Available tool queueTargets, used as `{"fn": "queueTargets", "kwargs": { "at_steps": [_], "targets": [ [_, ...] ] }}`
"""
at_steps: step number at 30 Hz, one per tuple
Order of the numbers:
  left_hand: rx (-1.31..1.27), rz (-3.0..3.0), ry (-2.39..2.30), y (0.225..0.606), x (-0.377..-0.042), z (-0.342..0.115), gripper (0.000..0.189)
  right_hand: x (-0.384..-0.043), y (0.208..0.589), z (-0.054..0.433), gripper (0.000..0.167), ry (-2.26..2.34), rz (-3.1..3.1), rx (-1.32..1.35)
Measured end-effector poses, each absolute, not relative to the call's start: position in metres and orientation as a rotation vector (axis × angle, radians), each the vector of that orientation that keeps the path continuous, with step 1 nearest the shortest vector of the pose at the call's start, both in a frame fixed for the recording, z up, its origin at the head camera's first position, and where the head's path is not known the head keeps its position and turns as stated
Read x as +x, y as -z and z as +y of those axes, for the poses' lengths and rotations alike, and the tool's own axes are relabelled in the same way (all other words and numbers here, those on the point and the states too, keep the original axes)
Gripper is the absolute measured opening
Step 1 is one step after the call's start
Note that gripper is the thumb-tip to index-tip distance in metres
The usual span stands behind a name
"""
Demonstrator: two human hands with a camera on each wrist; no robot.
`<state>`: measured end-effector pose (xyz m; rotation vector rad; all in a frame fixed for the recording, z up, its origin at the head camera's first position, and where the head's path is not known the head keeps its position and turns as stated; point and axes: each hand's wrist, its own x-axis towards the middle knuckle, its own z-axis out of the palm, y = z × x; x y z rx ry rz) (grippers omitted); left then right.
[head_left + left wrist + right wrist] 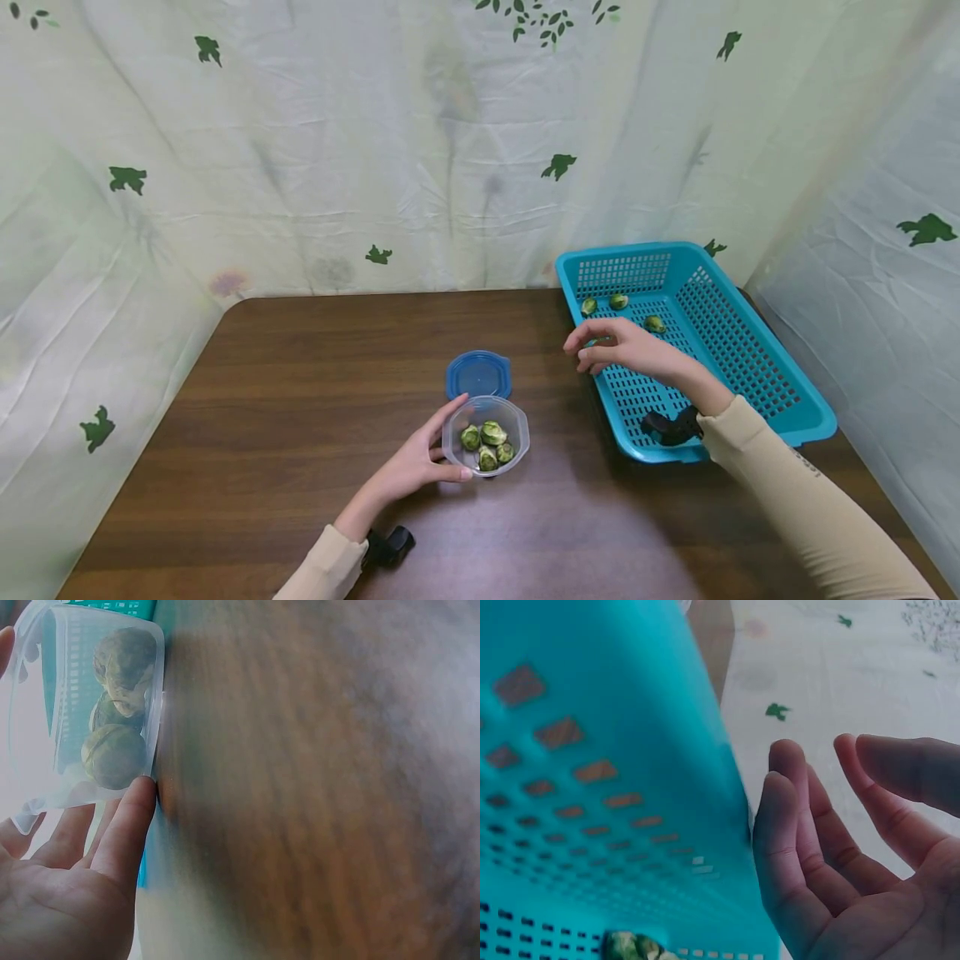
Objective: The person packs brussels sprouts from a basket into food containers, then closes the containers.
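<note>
My left hand (415, 461) holds a clear plastic container (522, 442) from its left side, thumb by the near rim and fingers around the far side. Several Brussels sprouts (487, 447) lie inside it; the left wrist view shows these sprouts (114, 755) through the wall. Over the left rim of a blue basket (780, 367) hovers my right hand (626, 346), its fingers loosely bent with nothing visible between them. In the right wrist view, thumb and fingertips stand apart beside the basket wall (667, 735). More Brussels sprouts (655, 323) lie toward the basket's far end.
A blue lid (478, 374) lies on the brown wooden table (300, 400) just behind the container. The basket stands at the table's right side. Pale sheeting (420, 167) with green leaf shapes hangs along the back and both sides.
</note>
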<state>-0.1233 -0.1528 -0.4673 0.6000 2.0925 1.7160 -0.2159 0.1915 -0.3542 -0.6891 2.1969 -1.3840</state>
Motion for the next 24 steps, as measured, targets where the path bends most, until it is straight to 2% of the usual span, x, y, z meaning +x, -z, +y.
{"fn": "queueTargets", "kwargs": {
  "at_steps": [24],
  "targets": [
    [0.589, 2.084, -1.725, 0.467, -0.124, -0.153, 0.094, -0.241, 0.368, 0.230, 0.026, 1.471, 2.307, -0.549]
  ]
}}
